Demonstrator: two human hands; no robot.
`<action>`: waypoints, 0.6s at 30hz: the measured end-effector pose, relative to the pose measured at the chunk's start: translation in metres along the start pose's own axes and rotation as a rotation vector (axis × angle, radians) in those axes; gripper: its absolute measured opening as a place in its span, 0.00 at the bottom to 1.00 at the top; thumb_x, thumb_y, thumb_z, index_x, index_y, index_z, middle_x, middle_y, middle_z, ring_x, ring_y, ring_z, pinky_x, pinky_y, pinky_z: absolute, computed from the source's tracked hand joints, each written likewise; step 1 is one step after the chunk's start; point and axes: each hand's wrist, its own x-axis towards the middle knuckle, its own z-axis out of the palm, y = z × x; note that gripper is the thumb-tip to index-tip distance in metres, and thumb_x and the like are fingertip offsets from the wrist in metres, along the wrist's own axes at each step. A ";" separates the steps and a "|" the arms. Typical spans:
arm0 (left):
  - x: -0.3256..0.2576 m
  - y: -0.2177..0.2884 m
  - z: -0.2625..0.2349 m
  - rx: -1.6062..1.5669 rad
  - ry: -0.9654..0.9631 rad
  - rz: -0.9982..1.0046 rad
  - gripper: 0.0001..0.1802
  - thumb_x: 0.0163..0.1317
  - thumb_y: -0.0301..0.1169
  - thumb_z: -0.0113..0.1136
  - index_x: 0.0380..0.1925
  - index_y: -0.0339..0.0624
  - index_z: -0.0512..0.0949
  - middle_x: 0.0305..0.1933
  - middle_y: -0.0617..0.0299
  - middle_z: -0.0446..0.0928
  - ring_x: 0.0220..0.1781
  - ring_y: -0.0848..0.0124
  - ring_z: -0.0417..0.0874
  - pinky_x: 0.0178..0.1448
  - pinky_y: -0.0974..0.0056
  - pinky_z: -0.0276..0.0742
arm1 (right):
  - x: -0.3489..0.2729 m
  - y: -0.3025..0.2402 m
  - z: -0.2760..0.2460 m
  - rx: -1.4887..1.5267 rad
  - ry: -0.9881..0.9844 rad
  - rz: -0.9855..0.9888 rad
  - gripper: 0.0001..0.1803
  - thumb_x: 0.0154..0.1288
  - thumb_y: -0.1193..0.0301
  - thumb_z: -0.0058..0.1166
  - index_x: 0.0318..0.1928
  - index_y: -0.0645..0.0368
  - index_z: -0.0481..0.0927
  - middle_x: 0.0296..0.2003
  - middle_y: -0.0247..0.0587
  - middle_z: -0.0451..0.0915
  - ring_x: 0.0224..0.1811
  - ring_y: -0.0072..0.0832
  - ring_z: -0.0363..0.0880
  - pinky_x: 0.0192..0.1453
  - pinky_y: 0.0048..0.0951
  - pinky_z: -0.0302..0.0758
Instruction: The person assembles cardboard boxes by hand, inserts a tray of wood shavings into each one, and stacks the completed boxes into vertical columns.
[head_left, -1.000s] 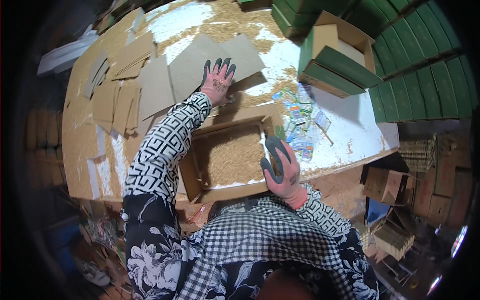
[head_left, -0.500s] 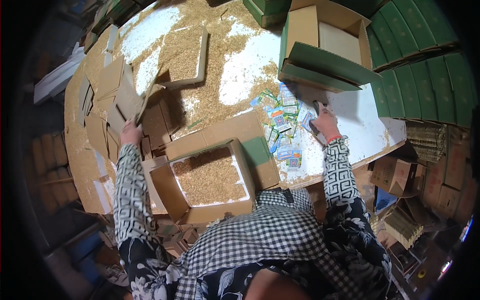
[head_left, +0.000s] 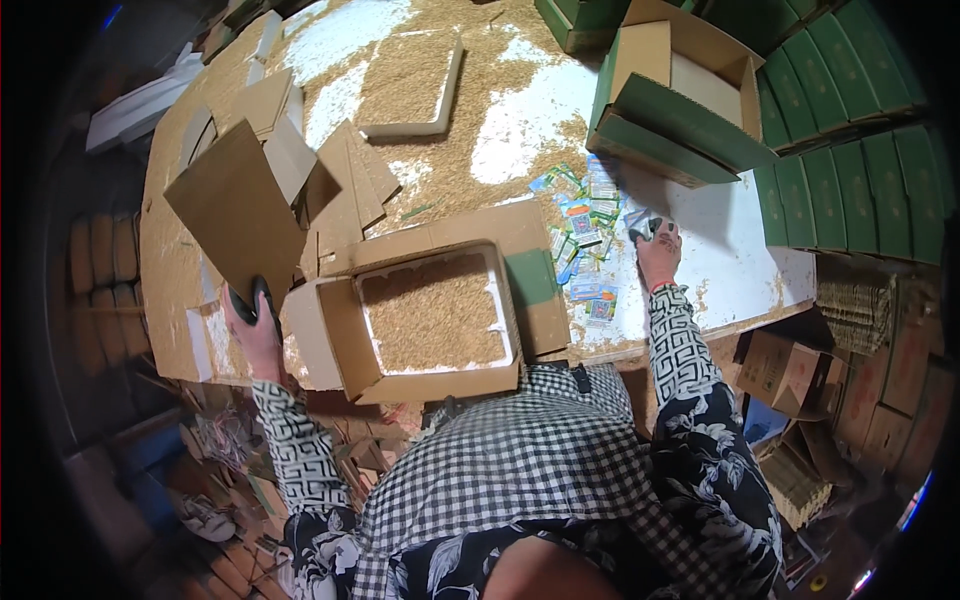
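Observation:
My left hand (head_left: pixel 257 335), with black covers on its fingertips, grips the lower corner of a flat brown cardboard sheet (head_left: pixel 230 205), which is raised and tilted over the table's left side. My right hand (head_left: pixel 660 258) rests on the white tabletop with its fingers curled at a small blue packet (head_left: pixel 637 216), beside a spread of small blue and green packets (head_left: pixel 583 226). Between my hands, at the near edge, stands an open carton (head_left: pixel 352 345) with its flaps folded out. Inside it, a white-edged layer of tan, grain-like material (head_left: pixel 430 310) shows.
Tan loose material (head_left: pixel 520 185) covers much of the table. A white tray (head_left: pixel 448 95) of it lies at the back. An open green carton (head_left: pixel 680 125) stands back right, before stacked green boxes (head_left: pixel 850 190). More cardboard pieces (head_left: pixel 350 185) lie left of centre.
My left hand has come nearer to me, bringing the cardboard sheet with it and turning its broad face into view. My right hand has shifted slightly, its fingers now more curled. The view has also shifted.

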 end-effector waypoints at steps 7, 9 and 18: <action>-0.088 0.024 -0.043 0.186 0.073 0.369 0.25 0.46 0.21 0.57 0.49 0.34 0.69 0.50 0.41 0.69 0.51 0.47 0.71 0.54 0.53 0.68 | -0.055 -0.107 -0.110 0.852 0.196 -0.230 0.13 0.48 0.76 0.58 0.38 0.64 0.75 0.38 0.51 0.78 0.36 0.39 0.77 0.42 0.33 0.73; -0.101 0.031 -0.038 0.126 -0.018 0.471 0.22 0.43 0.22 0.58 0.43 0.36 0.73 0.44 0.46 0.71 0.45 0.51 0.74 0.49 0.54 0.70 | -0.116 -0.175 -0.171 0.870 0.099 -0.893 0.17 0.38 0.75 0.63 0.34 0.59 0.76 0.45 0.44 0.73 0.49 0.40 0.72 0.52 0.36 0.69; -0.098 0.050 0.011 0.160 -0.800 0.878 0.19 0.41 0.29 0.60 0.39 0.49 0.77 0.33 0.64 0.73 0.37 0.63 0.76 0.41 0.56 0.71 | -0.156 -0.212 -0.192 0.579 0.285 -0.759 0.13 0.47 0.76 0.52 0.37 0.60 0.75 0.44 0.48 0.74 0.46 0.44 0.72 0.51 0.41 0.68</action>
